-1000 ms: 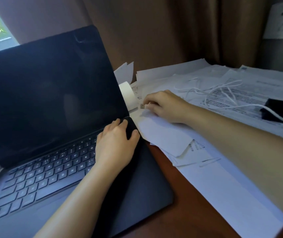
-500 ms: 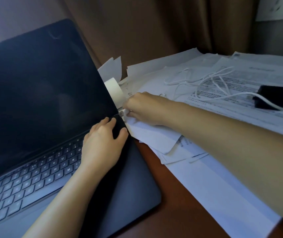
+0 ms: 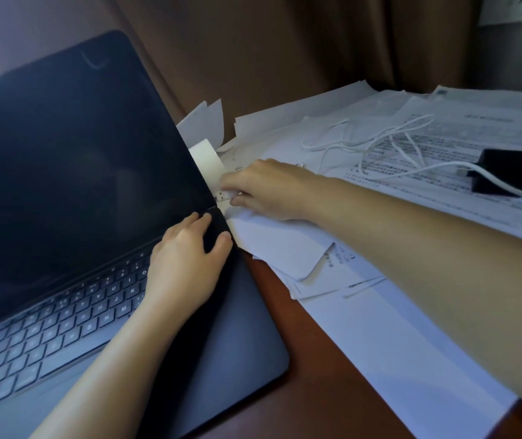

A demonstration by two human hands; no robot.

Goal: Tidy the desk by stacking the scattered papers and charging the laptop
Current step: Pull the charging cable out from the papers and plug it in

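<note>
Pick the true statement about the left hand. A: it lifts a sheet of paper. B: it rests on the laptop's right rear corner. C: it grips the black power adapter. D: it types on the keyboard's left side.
B: the left hand lies on the laptop at its right rear corner by the hinge; the black power adapter sits apart on the papers.

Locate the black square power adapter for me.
Head view, far right of the brown wooden desk: the black square power adapter lies on the printed paper sheets, with the white charging cable running to it.
</note>
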